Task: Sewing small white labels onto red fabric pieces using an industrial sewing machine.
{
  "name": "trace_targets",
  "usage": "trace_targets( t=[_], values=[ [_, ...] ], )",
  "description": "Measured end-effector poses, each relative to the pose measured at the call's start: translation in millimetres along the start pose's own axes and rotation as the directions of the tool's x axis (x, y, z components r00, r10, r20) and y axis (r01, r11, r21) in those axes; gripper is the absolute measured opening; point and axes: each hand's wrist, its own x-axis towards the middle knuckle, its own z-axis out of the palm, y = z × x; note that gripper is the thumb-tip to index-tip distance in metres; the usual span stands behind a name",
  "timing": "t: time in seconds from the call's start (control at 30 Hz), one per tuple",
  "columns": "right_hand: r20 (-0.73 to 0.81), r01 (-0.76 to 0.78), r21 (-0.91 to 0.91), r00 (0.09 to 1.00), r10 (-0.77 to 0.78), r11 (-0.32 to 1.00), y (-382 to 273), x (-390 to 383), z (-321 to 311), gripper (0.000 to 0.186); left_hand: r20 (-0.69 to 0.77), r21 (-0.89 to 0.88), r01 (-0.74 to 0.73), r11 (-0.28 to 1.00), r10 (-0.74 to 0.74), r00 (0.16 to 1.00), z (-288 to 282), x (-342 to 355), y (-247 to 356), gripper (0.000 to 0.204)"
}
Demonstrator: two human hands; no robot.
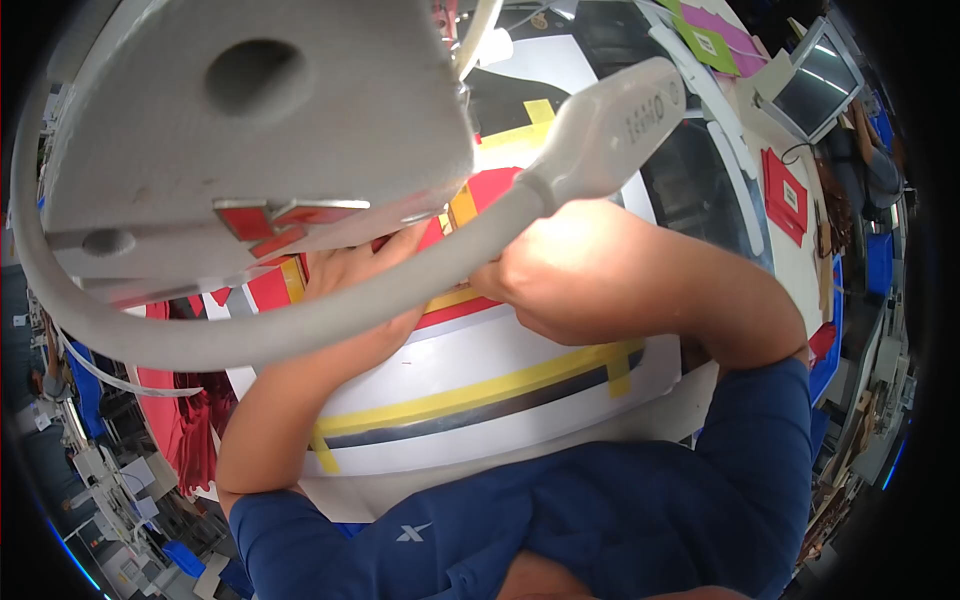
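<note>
My left hand (362, 275) lies on the work beneath the grey sewing machine head (150, 150), its fingers stretched out over red fabric. The machine head and the lamp's bent grey arm (390, 295) cover part of that hand. Close by on the right, my right hand (550, 265) is closed, fingers curled inward at the red fabric piece (490, 187); what it pinches is hidden. Under both hands is a white template sheet (480, 345) edged with yellow tape (470, 390) and a dark strip. The lamp head (625, 125) hangs just above my right hand.
Red fabric pieces (185, 430) hang in a bunch at the left edge. On the right side stand a monitor (805, 80) and a red packet (785, 195). Green card (705, 42) lies at the back. Other people and workstations show at the rim.
</note>
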Motion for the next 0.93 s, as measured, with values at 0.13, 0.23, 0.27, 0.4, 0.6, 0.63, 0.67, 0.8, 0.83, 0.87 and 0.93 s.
trace_targets(
  t=[0.13, 0.23, 0.27, 0.4, 0.6, 0.63, 0.67, 0.8, 0.83, 0.87, 0.93],
  values=[
    [0.234, 0.016, -0.019, 0.972, -0.011, 1.0, -4, 3, 4, 0.009, -0.014, 0.013, 0.014, 1.0, -0.014, 1.0, 3, -1, -3, 0.062],
    [0.215, 0.088, -0.017, 0.973, -0.082, 0.996, -6, 2, 9, 0.009, 0.03, 0.024, 0.051, 0.998, -0.051, 0.998, 3, -1, -2, 0.06],
    [0.211, 0.109, -0.003, 0.972, -0.106, 0.994, -7, 1, 9, 0.01, 0.031, 0.031, 0.034, 0.999, -0.035, 0.999, 1, 0, -1, 0.06],
    [0.169, 0.129, 0.006, 0.977, -0.128, 0.992, -7, 1, 13, 0.012, 0.043, 0.024, 0.016, 1.0, -0.017, 0.999, -2, -1, -1, 0.057],
    [0.345, 0.18, -0.128, 0.93, -0.126, 0.975, -15, 2, 6, 0.018, -0.057, 0.004, -0.045, 0.999, 0.045, 0.997, -5, -8, 6, 0.053],
    [0.369, 0.175, -0.094, 0.921, -0.129, 0.98, -14, 4, 3, 0.019, -0.057, 0.007, -0.051, 0.999, 0.051, 0.997, -5, -9, 4, 0.053],
    [0.392, 0.169, -0.06, 0.91, -0.132, 0.984, -14, 6, 1, 0.02, -0.06, 0.016, -0.044, 0.999, 0.045, 0.997, -4, -10, 1, 0.052],
    [0.439, 0.183, -0.084, 0.889, -0.128, 0.98, -18, 7, 0, 0.021, -0.005, -0.013, -0.021, 1.0, 0.021, 1.0, -7, -7, -3, 0.049],
    [0.392, 0.172, -0.089, 0.912, -0.124, 0.981, -19, 5, 4, 0.023, -0.004, -0.01, -0.019, 1.0, 0.019, 1.0, -7, -7, -4, 0.049],
    [0.344, 0.16, -0.093, 0.931, -0.119, 0.983, -18, 5, 7, 0.025, -0.031, -0.011, -0.047, 0.999, 0.046, 0.998, -6, -7, -6, 0.049],
    [0.428, 0.162, -0.124, 0.899, -0.095, 0.979, -20, 8, 0, 0.049, -0.054, -0.012, -0.069, 0.998, 0.068, 0.996, -4, -8, -8, 0.05]
  ],
)
